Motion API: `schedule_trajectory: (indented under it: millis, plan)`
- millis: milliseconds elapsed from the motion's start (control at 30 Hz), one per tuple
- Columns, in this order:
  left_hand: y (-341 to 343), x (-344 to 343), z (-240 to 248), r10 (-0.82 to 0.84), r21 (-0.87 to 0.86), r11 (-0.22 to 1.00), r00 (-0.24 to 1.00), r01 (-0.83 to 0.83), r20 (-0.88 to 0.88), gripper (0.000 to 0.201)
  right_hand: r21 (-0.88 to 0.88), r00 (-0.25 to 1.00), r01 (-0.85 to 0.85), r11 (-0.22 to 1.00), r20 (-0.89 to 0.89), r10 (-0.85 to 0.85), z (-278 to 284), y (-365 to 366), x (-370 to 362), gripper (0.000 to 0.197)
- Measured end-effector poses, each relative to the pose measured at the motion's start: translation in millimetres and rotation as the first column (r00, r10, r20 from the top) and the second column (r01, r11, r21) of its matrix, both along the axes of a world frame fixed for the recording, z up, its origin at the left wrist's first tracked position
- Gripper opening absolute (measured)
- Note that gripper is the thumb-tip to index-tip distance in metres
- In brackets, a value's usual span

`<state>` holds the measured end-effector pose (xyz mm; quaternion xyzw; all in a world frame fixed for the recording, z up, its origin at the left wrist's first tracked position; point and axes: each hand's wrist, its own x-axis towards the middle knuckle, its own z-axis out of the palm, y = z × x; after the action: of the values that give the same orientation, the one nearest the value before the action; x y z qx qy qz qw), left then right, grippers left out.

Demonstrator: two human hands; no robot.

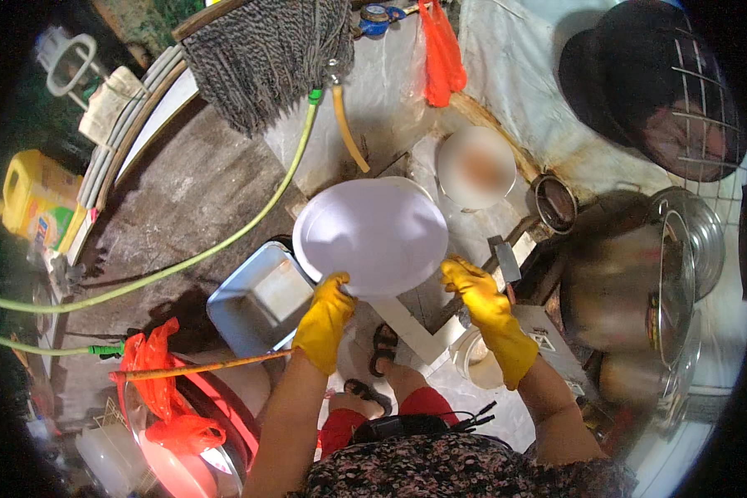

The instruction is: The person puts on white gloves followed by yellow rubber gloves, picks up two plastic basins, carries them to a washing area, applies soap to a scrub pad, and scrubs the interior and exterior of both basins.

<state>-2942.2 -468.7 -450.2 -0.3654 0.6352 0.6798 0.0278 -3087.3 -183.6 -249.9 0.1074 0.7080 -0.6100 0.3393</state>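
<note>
The basin (369, 236) is held out in front of the person, between both gloved hands, its inside facing up; no contents can be made out. The left hand (325, 319) has its grip clamped on the near rim, left of centre, thumb uppermost. The right hand (485, 311) has its grip closed at the rim's right side; its fingertips are partly hidden. Whether the basin's underside rests on anything cannot be told.

Handling, in this inspector's judgement: both grips should stay firm and level, since wet gloves may slip on a smooth rim. As both hands sit toward the near side, the far edge could dip; bringing the left grip further round would balance the hold.

Surroundings: the tap hose (350, 133) ends close to the far rim and could be knocked. The bowl (477, 166) stands beyond the basin to the right, with the pan (555, 203) near it. The blue tub (261, 295) lies close by the left hand and limits lowering there. The cleaver (506, 260) lies near the right hand, a cut hazard. The bucket (479, 361) stands below the right hand; the green hose (224, 241) curves across the left.
</note>
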Motion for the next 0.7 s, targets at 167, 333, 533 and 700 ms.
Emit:
schedule_trajectory:
  millis: [167, 333, 533, 700]
  plan:
    - [-3, -105, -15, 0.487, 0.6, 0.56, 0.813, -0.572, 0.32, 0.036, -0.274, 0.999, -0.042, 0.961, 0.015, 0.048, -49, 2, -70, 0.066]
    - [23, -156, -7, 0.509, 0.58, 0.584, 0.813, -0.568, 0.283, 0.032, -0.124, 0.877, -0.087, 0.988, -0.48, 0.017, -41, -83, -169, 0.071]
    - [18, -147, -7, 0.553, 0.697, 0.536, 0.822, -0.476, 0.137, 0.045, 0.479, 0.472, -0.094, 0.873, -0.75, 0.463, 60, -216, -263, 0.054]
    - [-14, -154, -19, 0.458, 0.542, 0.729, 0.886, -0.419, 0.07, 0.054, 0.819, 0.142, 0.102, 0.564, -0.573, 0.807, 81, -306, -324, 0.034]
